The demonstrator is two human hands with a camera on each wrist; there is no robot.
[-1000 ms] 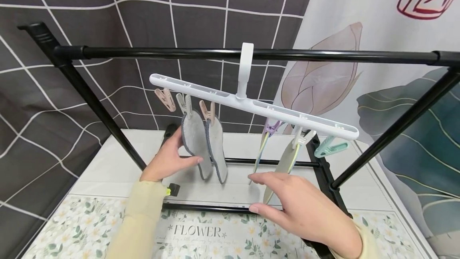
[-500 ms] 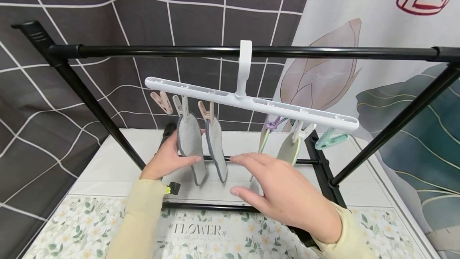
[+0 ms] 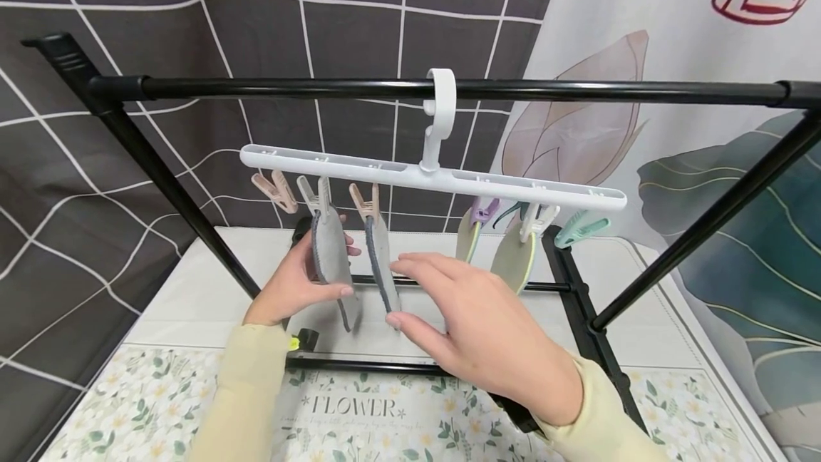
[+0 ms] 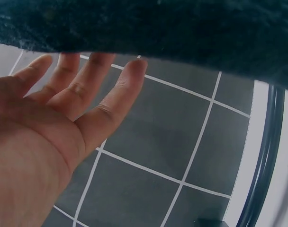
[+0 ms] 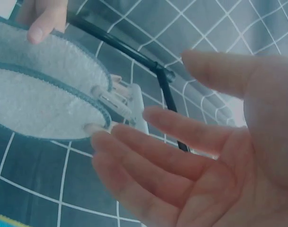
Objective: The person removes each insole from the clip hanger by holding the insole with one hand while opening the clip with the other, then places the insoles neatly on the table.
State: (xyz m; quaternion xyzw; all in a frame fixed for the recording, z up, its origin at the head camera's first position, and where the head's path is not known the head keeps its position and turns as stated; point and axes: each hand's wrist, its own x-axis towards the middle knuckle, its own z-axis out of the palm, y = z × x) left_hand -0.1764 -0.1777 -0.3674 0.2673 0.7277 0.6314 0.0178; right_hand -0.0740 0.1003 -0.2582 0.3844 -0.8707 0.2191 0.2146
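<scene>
I monitor the left hand [image 3: 290, 287], fingers extended and unclenched, touching the left grey insole [image 3: 331, 255]; the right hand [image 3: 477, 323], likewise unclenched, is beside the right grey insole [image 3: 380, 259].

Left sleeve [image 3: 246, 394] is showing pale yellow, ending well behind the fingers [image 4: 116, 106] of the bare left hand [image 3: 291, 289]. Right sleeve [image 3: 603, 423] is matching, wrinkling a bit behind the fingers of the bare right hand [image 3: 484, 330]. Small black block [image 3: 309, 339], yellow-green bit [image 3: 294, 343] beside it, is sitting at left wrist, behind the thumb [image 3: 330, 293]; black piece [image 3: 516, 413] is peeking out by right cuff. Creases are lining finger joints.
</scene>
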